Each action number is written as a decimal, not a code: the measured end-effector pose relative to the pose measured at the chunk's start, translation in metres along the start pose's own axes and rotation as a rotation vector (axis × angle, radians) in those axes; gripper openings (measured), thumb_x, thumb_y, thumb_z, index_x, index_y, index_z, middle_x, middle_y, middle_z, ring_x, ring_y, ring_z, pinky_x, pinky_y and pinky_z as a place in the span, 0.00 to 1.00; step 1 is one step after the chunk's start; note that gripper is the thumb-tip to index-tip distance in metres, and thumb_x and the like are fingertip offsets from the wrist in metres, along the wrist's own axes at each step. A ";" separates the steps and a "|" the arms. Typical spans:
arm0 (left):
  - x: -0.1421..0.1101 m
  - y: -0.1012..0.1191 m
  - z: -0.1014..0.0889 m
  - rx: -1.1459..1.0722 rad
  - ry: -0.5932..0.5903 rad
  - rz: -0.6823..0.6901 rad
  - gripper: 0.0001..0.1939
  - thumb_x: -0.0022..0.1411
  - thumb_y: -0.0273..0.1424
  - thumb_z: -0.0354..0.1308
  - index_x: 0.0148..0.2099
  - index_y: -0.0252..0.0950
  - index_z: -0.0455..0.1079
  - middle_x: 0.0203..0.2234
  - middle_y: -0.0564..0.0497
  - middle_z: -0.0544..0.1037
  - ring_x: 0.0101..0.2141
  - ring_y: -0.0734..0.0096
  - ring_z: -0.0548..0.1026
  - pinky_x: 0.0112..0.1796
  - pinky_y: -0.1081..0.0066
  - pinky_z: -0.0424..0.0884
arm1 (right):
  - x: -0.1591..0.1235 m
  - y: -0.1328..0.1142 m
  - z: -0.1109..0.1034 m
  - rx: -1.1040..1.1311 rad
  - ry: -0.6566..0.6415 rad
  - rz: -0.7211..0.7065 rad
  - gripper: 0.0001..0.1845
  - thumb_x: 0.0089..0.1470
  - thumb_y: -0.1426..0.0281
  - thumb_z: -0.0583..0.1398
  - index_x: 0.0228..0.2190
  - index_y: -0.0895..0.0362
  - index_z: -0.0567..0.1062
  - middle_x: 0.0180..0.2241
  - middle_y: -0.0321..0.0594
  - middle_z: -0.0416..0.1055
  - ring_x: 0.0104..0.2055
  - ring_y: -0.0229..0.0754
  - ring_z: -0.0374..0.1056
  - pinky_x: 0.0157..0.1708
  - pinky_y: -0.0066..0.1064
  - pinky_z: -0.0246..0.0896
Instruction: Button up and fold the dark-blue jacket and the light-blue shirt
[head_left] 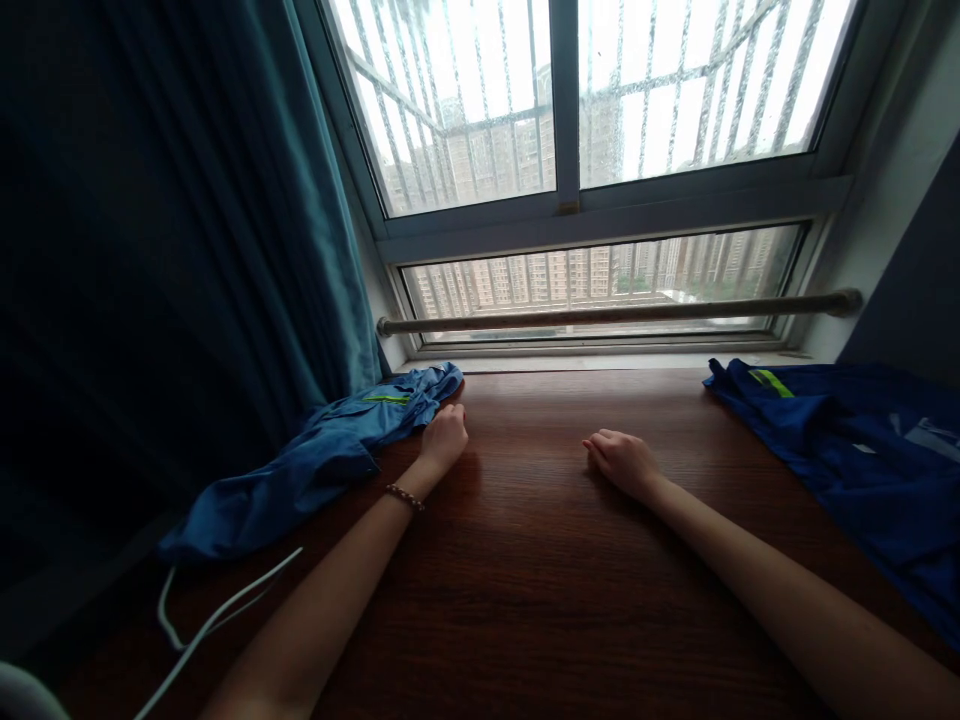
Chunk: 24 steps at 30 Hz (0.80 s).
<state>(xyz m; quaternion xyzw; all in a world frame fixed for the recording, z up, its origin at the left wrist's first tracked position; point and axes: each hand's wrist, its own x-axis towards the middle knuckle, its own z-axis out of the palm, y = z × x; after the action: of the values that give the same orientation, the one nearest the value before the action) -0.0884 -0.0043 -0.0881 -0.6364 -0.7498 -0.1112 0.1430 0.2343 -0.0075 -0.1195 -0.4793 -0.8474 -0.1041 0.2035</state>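
Note:
My left hand [445, 437], with a beaded bracelet [405, 497] at its wrist, rests as a fist on the brown wooden surface [525, 560]. It lies right beside the edge of a crumpled blue garment [315, 465] with a yellow-green stripe; I see no cloth gripped in it. My right hand [621, 462] is also closed, its fingers curled, resting on the wood right of the middle. Nothing shows in it. A darker blue garment [840, 440], also with a yellow-green stripe, is spread at the right, apart from my right hand.
A window [562, 200] with outside bars rises beyond the surface, and a metal rail [615, 316] crosses in front of its lower pane. A dark blue curtain [300, 200] hangs at the left. White cable [202, 632] curls at the lower left, near my left forearm.

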 end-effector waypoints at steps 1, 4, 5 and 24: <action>0.000 -0.001 -0.004 0.022 0.061 0.012 0.15 0.59 0.23 0.40 0.42 0.31 0.67 0.40 0.40 0.71 0.43 0.61 0.69 0.43 0.67 0.63 | 0.000 0.000 0.000 0.001 0.003 -0.003 0.20 0.61 0.62 0.45 0.25 0.56 0.69 0.27 0.36 0.69 0.28 0.37 0.65 0.24 0.28 0.45; -0.003 -0.029 -0.015 0.137 0.224 -0.145 0.17 0.59 0.26 0.42 0.47 0.25 0.64 0.47 0.32 0.65 0.50 0.50 0.62 0.46 0.55 0.60 | -0.002 0.002 0.001 0.031 0.014 -0.021 0.19 0.60 0.63 0.46 0.26 0.55 0.71 0.27 0.36 0.69 0.29 0.38 0.66 0.25 0.28 0.46; -0.004 -0.044 -0.016 0.168 0.233 -0.250 0.18 0.59 0.27 0.43 0.49 0.23 0.62 0.49 0.29 0.63 0.51 0.46 0.60 0.46 0.52 0.59 | -0.002 0.003 0.001 0.057 0.017 -0.028 0.19 0.60 0.63 0.46 0.27 0.55 0.72 0.28 0.36 0.70 0.29 0.38 0.66 0.25 0.27 0.47; -0.023 0.040 -0.070 -0.448 -0.128 0.092 0.16 0.61 0.36 0.41 0.35 0.32 0.66 0.32 0.42 0.74 0.35 0.60 0.72 0.37 0.66 0.65 | -0.023 -0.097 -0.158 1.955 -0.197 -0.198 0.17 0.55 0.68 0.56 0.48 0.54 0.69 0.24 0.38 0.72 0.19 0.31 0.63 0.18 0.22 0.54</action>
<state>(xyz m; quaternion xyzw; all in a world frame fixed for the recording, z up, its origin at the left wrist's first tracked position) -0.0402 -0.0436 -0.0313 -0.6916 -0.6841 -0.2275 -0.0447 0.2004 -0.1342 0.0141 -0.0338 -0.6097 0.6656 0.4290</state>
